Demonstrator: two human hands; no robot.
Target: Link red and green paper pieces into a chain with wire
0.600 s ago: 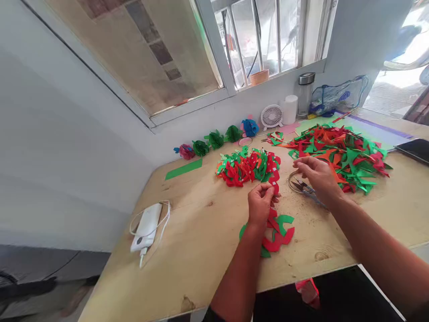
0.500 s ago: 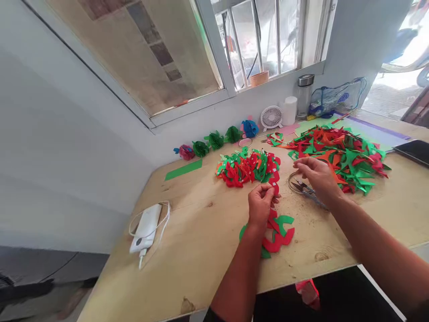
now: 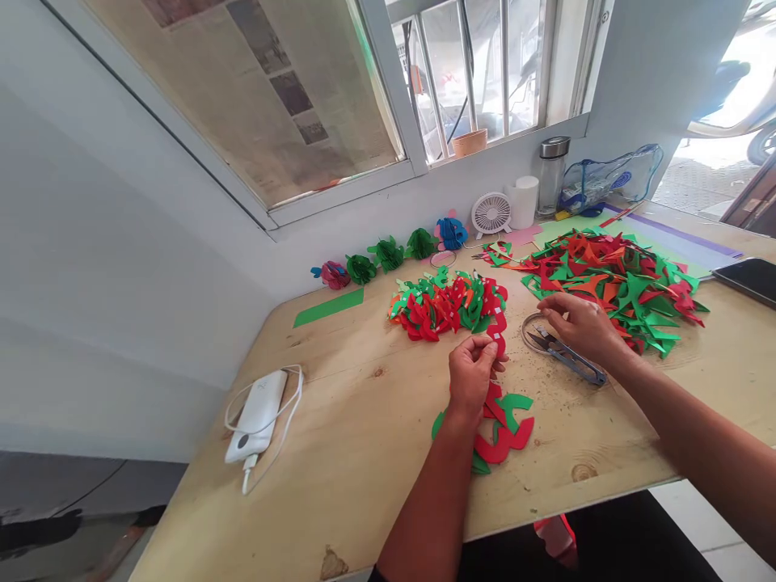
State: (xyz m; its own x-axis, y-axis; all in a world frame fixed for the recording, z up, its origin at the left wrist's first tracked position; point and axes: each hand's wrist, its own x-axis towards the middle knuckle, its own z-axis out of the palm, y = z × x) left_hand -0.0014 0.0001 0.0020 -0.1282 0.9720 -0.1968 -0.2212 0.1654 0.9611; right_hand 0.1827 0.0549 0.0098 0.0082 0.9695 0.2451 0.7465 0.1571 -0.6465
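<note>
My left hand (image 3: 470,373) is closed, thumb and fingers pinching a red paper cutout (image 3: 500,346) with a small white square on it. Under and beside that wrist lie loose red and green curved paper cutouts (image 3: 502,440). My right hand (image 3: 582,325) has its fingertips pressed together above the rim of a thin tape-like ring (image 3: 526,333); anything between them is too small to make out. Thread snips (image 3: 573,360) lie partly across the ring, below the right hand. Beyond my left hand sits a heap of red and green cutouts (image 3: 445,303), several bearing white squares.
Red and green paper scraps (image 3: 624,283) are piled at the right, with a phone (image 3: 748,279) beyond. Along the wall stand folded paper figures (image 3: 388,253), a small fan (image 3: 491,214), a glass bottle (image 3: 551,178) and a clear pouch (image 3: 612,178). A power bank (image 3: 259,412) with cable lies left.
My right hand has lowered slightly and shifted right, and more of the snips shows. My left hand keeps its pinch on the red cutout almost in place.
</note>
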